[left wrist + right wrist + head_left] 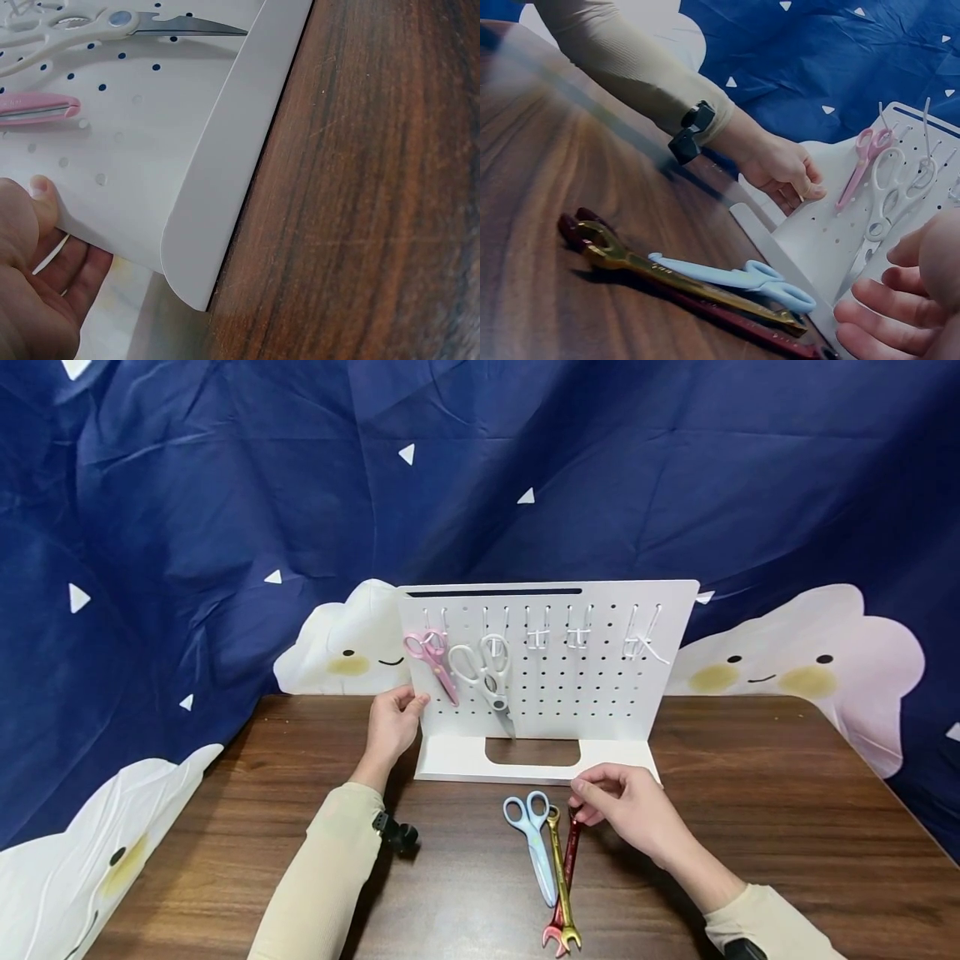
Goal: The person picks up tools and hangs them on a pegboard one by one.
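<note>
My left hand [395,722] grips the left edge of a white pegboard [570,714], its thumb on the front face and fingers behind. Pink scissors [433,662] and white kitchen scissors [491,681] hang from hooks on the board. By the front edge of the base, my right hand [626,802] hovers with fingers loosely bent, close to the upper end of a red wrench [572,852]. In the right wrist view its thumb and fingers are apart, with nothing seen between them. A gold wrench [558,872] lies across the red one, beside light blue scissors [538,852].
More white hooks [579,635] stand on the board's upper right, one [645,646] skewed. The board rests on a brown wooden table [765,777]. A dark blue cloth [480,468] with cloud faces hangs behind. Each wrist carries a black camera [396,833].
</note>
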{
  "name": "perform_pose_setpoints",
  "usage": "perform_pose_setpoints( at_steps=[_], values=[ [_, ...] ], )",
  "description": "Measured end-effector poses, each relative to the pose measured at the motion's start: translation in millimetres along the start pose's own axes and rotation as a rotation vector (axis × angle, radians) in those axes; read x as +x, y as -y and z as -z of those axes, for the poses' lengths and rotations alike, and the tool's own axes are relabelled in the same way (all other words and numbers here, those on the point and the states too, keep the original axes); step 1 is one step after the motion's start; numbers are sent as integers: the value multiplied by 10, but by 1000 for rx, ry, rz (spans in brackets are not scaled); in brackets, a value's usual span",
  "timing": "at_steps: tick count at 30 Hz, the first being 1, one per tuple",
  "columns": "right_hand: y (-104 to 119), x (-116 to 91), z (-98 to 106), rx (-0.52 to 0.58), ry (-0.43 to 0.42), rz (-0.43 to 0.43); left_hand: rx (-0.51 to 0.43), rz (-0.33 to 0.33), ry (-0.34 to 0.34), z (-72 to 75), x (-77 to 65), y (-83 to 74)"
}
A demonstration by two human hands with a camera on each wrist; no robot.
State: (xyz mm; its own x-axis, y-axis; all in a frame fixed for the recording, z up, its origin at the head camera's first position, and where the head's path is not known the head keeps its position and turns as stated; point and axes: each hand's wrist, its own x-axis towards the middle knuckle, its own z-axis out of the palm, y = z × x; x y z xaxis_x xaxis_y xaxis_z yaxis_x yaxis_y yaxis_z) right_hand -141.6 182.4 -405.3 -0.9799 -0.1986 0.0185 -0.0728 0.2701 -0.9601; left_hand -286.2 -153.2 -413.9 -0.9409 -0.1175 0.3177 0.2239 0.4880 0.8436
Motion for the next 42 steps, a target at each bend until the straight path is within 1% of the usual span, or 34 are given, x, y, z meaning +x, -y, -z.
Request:
perform_pose_setpoints(
  at_steps=[6, 14, 18, 24, 27, 29, 32, 37, 42],
  values=[
    [-62, -80, -22, -8, 29, -48, -8, -1, -7, -15, -1, 28],
    [-156, -167, -44, -10, 66, -75, -16, -22, 1, -18, 5, 55],
    [-193, -209, -53, -8, 76, -102, -17, -23, 5, -10, 1, 54],
    [-242, -240, -71, 18, 103, -155, -9, -23, 8, -3, 4, 51],
    [-270, -245, -85, 8, 103, -178, -7, -24, 9, -9, 8, 57],
    [-287, -247, -100, -18, 97, -190, -6, -24, 9, -12, 10, 56],
    [-284, -252, -132, -97, 68, -206, -8, -22, 10, -12, 8, 43],
    [-227, -233, -216, -237, -22, -243, -6, -20, 11, -4, 12, 27],
    [-195, -211, -288, -312, -74, -260, -8, -20, 8, 5, 14, 31]
  ],
)
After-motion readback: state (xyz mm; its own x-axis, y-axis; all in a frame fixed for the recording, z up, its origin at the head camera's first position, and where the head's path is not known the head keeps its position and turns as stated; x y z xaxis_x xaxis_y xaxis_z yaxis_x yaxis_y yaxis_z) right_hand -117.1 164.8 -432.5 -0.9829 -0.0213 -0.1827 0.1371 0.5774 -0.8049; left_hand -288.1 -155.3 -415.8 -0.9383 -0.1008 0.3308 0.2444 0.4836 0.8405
